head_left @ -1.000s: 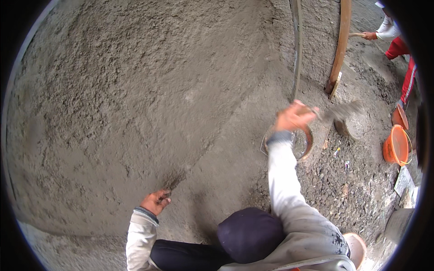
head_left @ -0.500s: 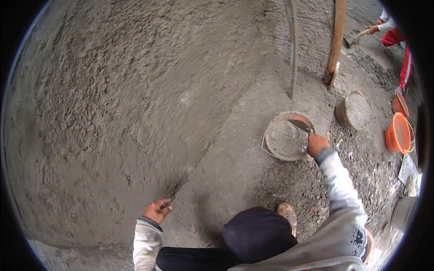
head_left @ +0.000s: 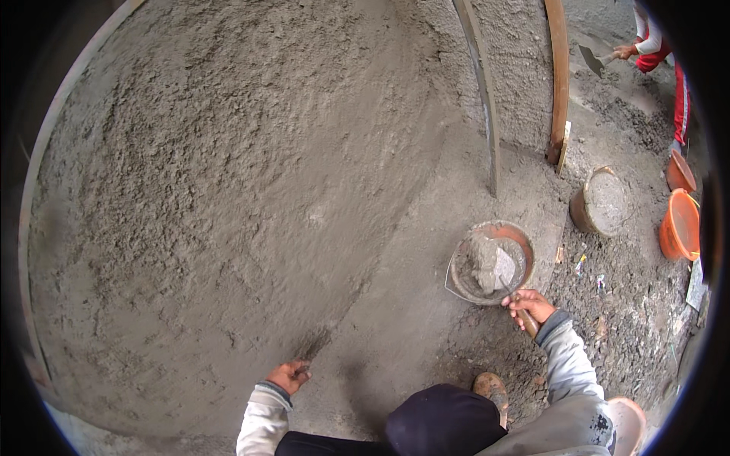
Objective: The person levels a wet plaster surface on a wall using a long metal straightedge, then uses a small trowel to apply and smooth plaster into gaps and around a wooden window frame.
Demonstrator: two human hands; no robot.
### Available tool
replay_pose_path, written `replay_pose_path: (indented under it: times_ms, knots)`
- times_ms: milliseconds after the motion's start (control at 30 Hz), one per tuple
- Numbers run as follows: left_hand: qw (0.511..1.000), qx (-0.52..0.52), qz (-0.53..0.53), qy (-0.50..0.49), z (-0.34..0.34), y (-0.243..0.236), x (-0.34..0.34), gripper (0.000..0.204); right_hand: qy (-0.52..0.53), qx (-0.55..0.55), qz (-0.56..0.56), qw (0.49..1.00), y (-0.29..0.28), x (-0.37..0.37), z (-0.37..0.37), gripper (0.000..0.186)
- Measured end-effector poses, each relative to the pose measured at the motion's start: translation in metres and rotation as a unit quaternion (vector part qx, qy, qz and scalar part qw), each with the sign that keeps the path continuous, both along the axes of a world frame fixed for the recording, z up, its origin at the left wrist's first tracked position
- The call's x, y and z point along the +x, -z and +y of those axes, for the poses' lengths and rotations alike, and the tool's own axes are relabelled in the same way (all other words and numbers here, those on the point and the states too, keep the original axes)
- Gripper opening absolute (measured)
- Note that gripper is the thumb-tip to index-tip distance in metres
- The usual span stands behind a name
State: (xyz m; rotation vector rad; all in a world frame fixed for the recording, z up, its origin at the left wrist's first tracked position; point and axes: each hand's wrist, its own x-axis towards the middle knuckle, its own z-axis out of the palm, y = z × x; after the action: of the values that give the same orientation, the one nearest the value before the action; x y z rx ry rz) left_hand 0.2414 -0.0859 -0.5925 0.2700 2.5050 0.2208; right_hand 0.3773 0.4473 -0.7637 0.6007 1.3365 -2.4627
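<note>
My right hand (head_left: 532, 305) grips a trowel by its wooden handle (head_left: 526, 322). The trowel's blade (head_left: 503, 270) is inside an orange bucket (head_left: 515, 231) caked with grey mortar, and a heap of wet mortar (head_left: 482, 262) lies against the blade. At lower left my left hand (head_left: 287, 375) hovers close to the rough mortar-covered wall (head_left: 228, 190), fingers loosely bent and thumb apart, with nothing visible in it. A dark patch, which looks like shadow, shows on the surface just beyond its fingertips.
A second mortar-filled bucket (head_left: 582, 209) stands to the right, with an orange bucket (head_left: 673, 232) farther off. A long metal straightedge (head_left: 483, 91) and a wooden plank (head_left: 559, 83) lean at the back. At far right a co-worker's hand (head_left: 625, 52) holds a flat-bladed tool (head_left: 591, 59). Rubble covers the floor.
The trowel has gone from the bucket's far rim down into the mortar, and its blade has turned. My right hand has drawn nearer to me. My left hand stays beside the wall as the view shifts.
</note>
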Motion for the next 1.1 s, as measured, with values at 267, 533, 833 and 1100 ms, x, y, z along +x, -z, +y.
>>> replay_pose_path:
  times_ms: [267,533,833,1100]
  knots:
    - [0.995,0.071,-0.023,-0.064,-0.019,0.006,0.005,0.038,0.352,-0.162,0.269,0.882,-0.082,-0.048,-0.042,0.034]
    - [0.996,0.073,0.011,-0.047,0.001,-0.019,0.004,0.037,0.769,0.222,0.280,0.531,-0.189,-0.246,-0.016,0.040]
    - [0.986,0.143,0.029,-0.077,-0.037,-0.022,0.026,0.037,-0.213,0.603,0.307,0.705,-0.103,-0.112,-0.024,0.043]
    - [0.993,0.112,0.012,-0.035,0.007,-0.021,0.018,0.034,-0.313,0.763,-0.063,0.563,-0.050,-0.092,0.022,0.054]
